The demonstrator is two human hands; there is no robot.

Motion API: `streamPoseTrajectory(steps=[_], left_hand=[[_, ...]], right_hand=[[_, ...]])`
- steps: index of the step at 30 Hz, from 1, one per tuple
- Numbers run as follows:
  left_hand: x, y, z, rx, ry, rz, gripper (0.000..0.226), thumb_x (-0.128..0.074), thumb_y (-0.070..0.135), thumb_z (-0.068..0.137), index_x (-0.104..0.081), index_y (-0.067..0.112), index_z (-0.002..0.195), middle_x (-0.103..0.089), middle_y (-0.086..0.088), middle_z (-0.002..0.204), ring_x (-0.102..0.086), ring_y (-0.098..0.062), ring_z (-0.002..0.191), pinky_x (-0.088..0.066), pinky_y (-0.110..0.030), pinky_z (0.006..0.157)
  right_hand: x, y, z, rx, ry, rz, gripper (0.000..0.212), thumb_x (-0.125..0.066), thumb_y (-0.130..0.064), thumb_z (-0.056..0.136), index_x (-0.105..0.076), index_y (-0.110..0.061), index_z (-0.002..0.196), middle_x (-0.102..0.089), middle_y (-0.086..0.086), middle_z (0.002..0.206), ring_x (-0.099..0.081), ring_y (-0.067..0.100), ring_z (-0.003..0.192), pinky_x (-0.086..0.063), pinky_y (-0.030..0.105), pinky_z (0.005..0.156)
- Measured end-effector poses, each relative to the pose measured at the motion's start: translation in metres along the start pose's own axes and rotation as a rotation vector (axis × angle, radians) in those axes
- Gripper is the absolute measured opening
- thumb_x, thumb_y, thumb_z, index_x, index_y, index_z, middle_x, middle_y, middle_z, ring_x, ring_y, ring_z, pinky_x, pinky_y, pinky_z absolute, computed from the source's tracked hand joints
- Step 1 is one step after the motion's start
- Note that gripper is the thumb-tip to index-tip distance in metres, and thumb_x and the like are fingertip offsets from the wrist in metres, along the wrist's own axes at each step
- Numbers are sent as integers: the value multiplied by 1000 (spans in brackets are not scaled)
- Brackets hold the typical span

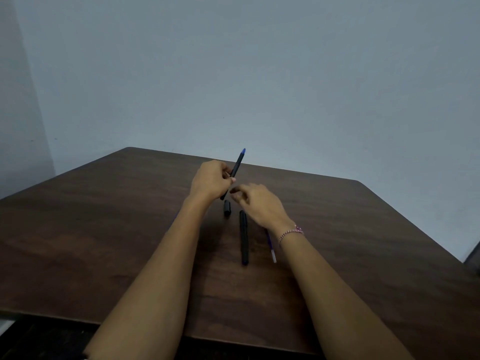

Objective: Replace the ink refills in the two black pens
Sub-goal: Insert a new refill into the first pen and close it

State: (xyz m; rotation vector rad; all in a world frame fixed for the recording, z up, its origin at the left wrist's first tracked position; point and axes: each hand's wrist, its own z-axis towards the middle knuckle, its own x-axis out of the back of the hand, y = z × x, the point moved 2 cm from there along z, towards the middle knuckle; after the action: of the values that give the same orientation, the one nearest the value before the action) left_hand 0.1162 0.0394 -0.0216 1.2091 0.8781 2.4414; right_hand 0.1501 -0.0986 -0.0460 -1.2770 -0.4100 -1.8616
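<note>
Held pen [237, 169]: tilted, blue end up and away.
Left hand [211, 181]: fist wrapped round it.
Right hand [259, 203]: blurred; grip unclear.
Table pen [244, 237]: lengthwise, near-to-far.

Surface [104, 242]: dark wood grain, smooth, faint sheen. Raised pen [237, 169]: matt black plastic, blue plastic end. Lying pen [243, 236] and cap [227, 208]: matt black plastic. Bracelet [290, 233]: braided thread. Wall [259, 74]: matt paint.
</note>
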Motion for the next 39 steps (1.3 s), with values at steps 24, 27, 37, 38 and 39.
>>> streamPoseTrajectory(steps=[24, 27, 37, 38, 39], left_hand=[[0, -2, -1, 99, 18, 26, 26, -69, 24, 82, -67, 14, 105, -69, -1, 95, -61, -17, 92, -50, -32, 80], [1, -1, -1, 101, 16, 34, 26, -69, 23, 82, -67, 14, 106, -69, -1, 96, -62, -18, 94, -51, -33, 83], [0, -1, -2, 105, 20, 35, 26, -70, 23, 81, -67, 16, 106, -70, 0, 96, -63, -19, 95, -52, -35, 85], [0, -1, -2, 102, 19, 34, 27, -70, 23, 81, -68, 16, 106, -70, 0, 96, -63, -18, 95, -52, -34, 84], [0, 0, -2, 96, 14, 36, 27, -70, 24, 81, -68, 16, 106, -70, 0, 95, -63, -17, 93, -52, -33, 83]], right_hand=[[-7, -6, 2, -96, -107, 100, 27, -46, -39, 96, -66, -22, 103, -66, -1, 104, -57, 20, 103, -34, 44, 91], [-8, -10, 1, -65, -122, 40, 31, -45, -43, 95, -65, -21, 105, -59, -1, 97, -55, 22, 101, -35, 45, 89], [-2, -8, 3, -148, -93, 56, 29, -46, -36, 97, -70, -21, 88, -61, -2, 79, -58, 21, 92, -35, 42, 90], [1, -5, 3, -187, -60, 94, 28, -48, -37, 96, -70, -23, 85, -61, -3, 76, -59, 20, 90, -37, 42, 89], [4, -1, 3, -234, -7, 167, 26, -52, -38, 94, -70, -23, 83, -64, -3, 77, -60, 19, 88, -40, 40, 88]])
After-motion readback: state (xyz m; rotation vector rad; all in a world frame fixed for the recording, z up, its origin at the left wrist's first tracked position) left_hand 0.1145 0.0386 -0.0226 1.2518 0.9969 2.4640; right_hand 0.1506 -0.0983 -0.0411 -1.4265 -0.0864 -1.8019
